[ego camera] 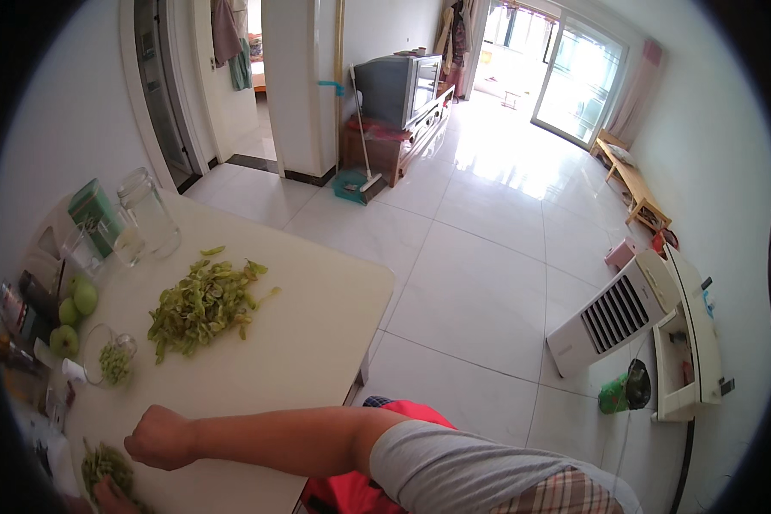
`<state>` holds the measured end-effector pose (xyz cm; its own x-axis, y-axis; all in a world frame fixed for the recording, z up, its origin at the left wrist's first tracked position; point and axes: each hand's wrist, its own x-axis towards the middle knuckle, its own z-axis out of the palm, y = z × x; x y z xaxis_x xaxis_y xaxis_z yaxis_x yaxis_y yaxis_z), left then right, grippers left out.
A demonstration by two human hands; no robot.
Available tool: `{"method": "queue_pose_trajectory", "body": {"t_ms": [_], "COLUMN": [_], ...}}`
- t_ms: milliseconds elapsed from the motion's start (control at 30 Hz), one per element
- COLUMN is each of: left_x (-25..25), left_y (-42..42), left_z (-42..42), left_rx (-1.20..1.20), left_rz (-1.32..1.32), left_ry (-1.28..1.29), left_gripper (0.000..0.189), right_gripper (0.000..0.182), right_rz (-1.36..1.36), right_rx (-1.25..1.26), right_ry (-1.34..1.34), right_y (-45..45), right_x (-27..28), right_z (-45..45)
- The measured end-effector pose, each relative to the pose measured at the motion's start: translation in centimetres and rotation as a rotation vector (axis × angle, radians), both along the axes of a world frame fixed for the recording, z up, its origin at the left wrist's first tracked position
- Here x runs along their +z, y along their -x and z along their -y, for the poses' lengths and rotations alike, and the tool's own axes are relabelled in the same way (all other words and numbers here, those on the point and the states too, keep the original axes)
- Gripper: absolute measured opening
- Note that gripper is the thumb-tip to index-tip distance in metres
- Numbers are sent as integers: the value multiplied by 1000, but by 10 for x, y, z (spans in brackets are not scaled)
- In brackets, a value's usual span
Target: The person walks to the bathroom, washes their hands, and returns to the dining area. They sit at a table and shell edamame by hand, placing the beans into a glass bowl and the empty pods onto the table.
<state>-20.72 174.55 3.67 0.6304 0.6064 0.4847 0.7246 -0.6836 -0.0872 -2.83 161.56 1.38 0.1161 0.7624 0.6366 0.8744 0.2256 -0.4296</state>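
Observation:
My right hand (pixel 160 438) hovers at the near left of the table (pixel 308 302), its fingers curled and turned away, so whatever may be inside is hidden. Beside it, at the picture's lower rim, my left hand (pixel 112 496) touches a small heap of green bean pods (pixel 106 464). Only some of its fingers show. Farther along the tabletop lies a larger loose heap of yellowish-green pods (pixel 202 308). Between the two heaps, near the left side, a clear glass container (pixel 94 379) holds shelled green beans (pixel 114 365).
Green apples (pixel 77 299), bottles and jars crowd the table's left side. A tall glass jar (pixel 151 215) stands beside a green box (pixel 96 215) and drinking glasses. On the floor are an air cooler (pixel 610 315), a green bin (pixel 613 393) and a broom (pixel 362 128) in a dustpan.

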Motion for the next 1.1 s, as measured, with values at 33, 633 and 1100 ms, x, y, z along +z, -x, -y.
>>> {"method": "queue_pose_trajectory", "body": {"t_ms": [33,633,1100], "left_x": [3,-47,-4], "left_y": [-2,-47,-48], "left_z": [2,18,60], "left_rx": [4,-355,-446], "left_rz": [17,782,1123], "left_ry": [-2,510,1298], "left_gripper": [20,16,15], "right_gripper": [19,31,16], "right_rz": [-4,-324,-549], "right_rx": [4,46,69], "right_ry": [-8,63,115], "right_y": [-1,2,2], "right_x": [-1,-6,3], "right_z": [0,-8,-7]}}
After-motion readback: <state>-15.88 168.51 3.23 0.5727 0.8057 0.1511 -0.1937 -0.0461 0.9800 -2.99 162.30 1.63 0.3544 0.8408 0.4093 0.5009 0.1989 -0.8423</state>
